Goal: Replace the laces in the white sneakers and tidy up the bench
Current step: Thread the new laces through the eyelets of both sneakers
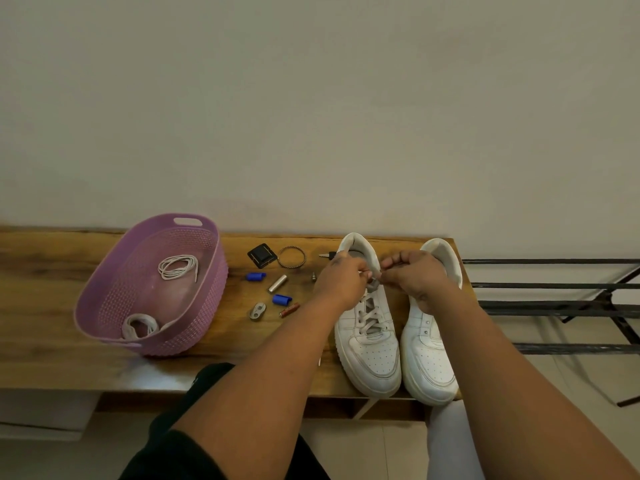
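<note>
Two white sneakers stand side by side at the right end of the wooden desk (pixel 52 358), toes toward the person. The left sneaker (pixel 372 344) is laced partway up; the right sneaker (pixel 427 358) shows no lace. Left hand (pixel 341 280) and right hand (pixel 415 275) meet over the left sneaker's upper eyelets, fingers curled, each pinching the lace (pixel 370 311) near its top. At the left sits a purple perforated basket (pixel 204 306); inside are a coiled white lace (pixel 178 266) toward the far side and a second lace bundle (pixel 138 325) against the near wall. Between basket and sneakers lie small items: two blue caps (pixel 256 276), a metal cylinder (pixel 278 283), a ring (pixel 291 257), a black square piece (pixel 261 255).
</note>
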